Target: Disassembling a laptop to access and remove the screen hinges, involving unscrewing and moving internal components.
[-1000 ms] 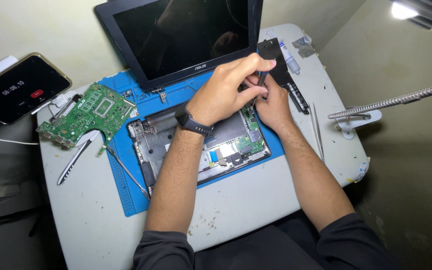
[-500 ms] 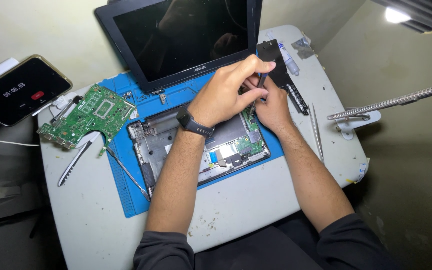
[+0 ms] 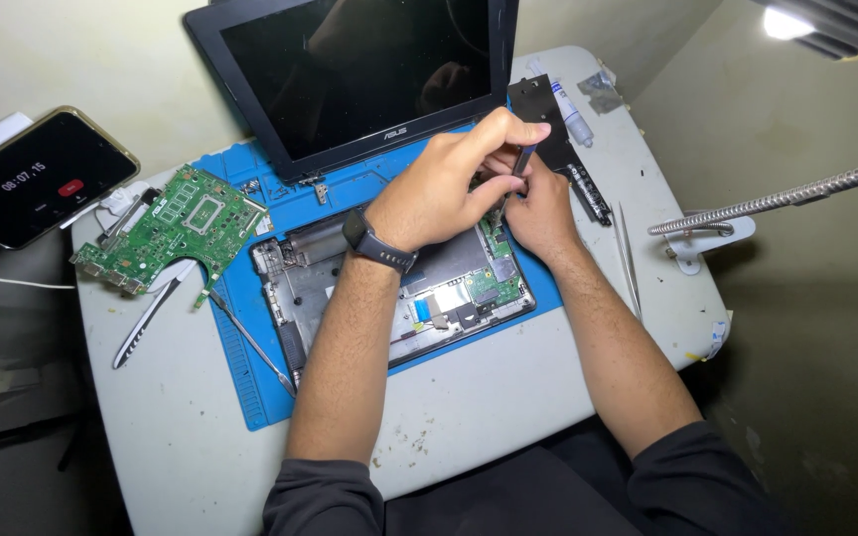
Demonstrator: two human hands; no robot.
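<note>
Gripping a dark screwdriver (image 3: 520, 164), the left hand (image 3: 444, 189) works over the laptop base (image 3: 394, 283) (right hand (image 3: 538, 208) curled beside, grasp unclear).

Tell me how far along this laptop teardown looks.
Done: the green motherboard lies out on the blue mat. In hand: left hand and right hand work a small screwdriver at the open laptop base. Left: a small green board sits inside.
</note>
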